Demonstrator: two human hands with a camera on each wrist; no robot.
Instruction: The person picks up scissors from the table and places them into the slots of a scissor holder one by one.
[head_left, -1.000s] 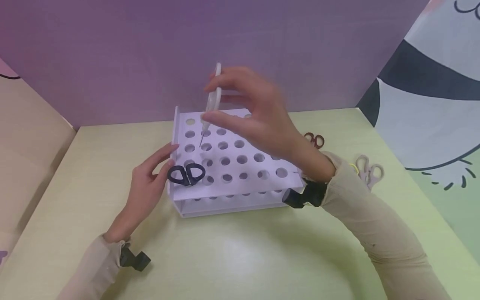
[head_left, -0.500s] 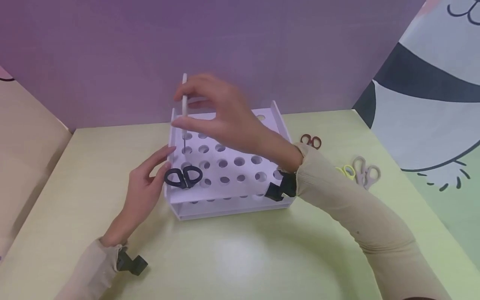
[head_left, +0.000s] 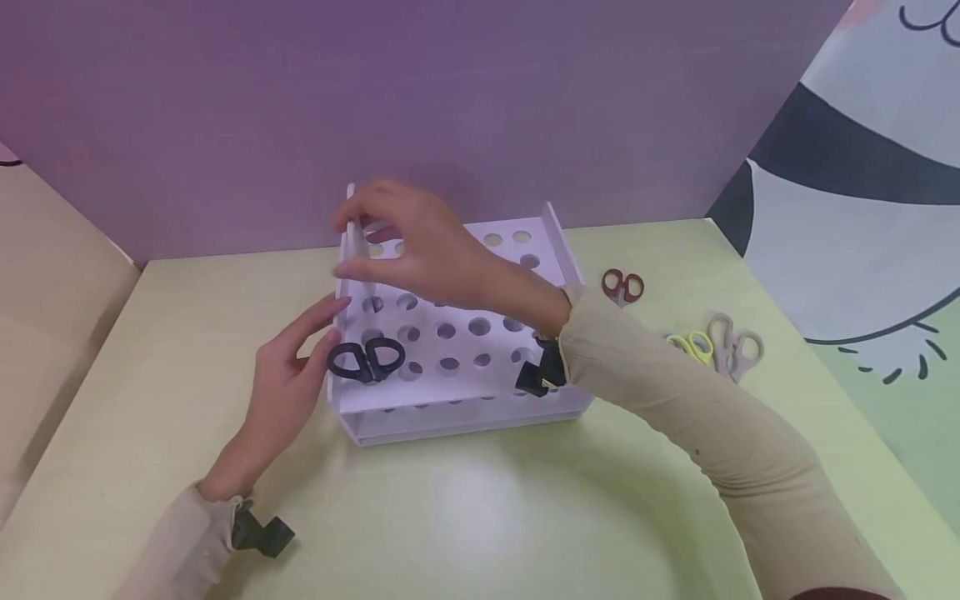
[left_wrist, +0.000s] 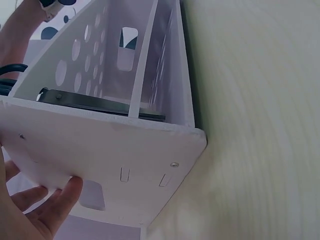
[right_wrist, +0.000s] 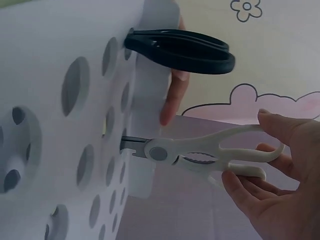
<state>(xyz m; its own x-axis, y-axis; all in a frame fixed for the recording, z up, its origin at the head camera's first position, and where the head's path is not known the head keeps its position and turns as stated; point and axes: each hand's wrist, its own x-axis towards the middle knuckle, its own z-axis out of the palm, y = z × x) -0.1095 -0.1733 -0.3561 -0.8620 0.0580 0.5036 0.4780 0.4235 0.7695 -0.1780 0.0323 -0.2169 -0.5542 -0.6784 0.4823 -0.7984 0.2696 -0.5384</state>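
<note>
My right hand [head_left: 420, 242] pinches the white handles of kitchen scissors [right_wrist: 200, 150] between thumb and fingers. In the right wrist view their blades point into a hole of the white holed rack [head_left: 465, 379], near its left side panel; how deep they reach is hidden. Black-handled scissors [head_left: 366, 360] stand in a front left hole, and their dark blade shows inside the rack in the left wrist view. With fairly straight fingers, my left hand [head_left: 281, 375] rests against the outside of the left side panel [left_wrist: 100, 150].
Right of the rack, red-handled scissors [head_left: 622, 286], yellow-handled scissors [head_left: 693, 346] and pale pinkish-grey-handled scissors [head_left: 733, 346] lie on the pale table [head_left: 450, 517]. A purple backdrop [head_left: 450, 100] rises behind the table.
My right hand has moved left and then down with the white scissors, bringing their blades to a left-hand hole. My left hand has stayed at the rack's side.
</note>
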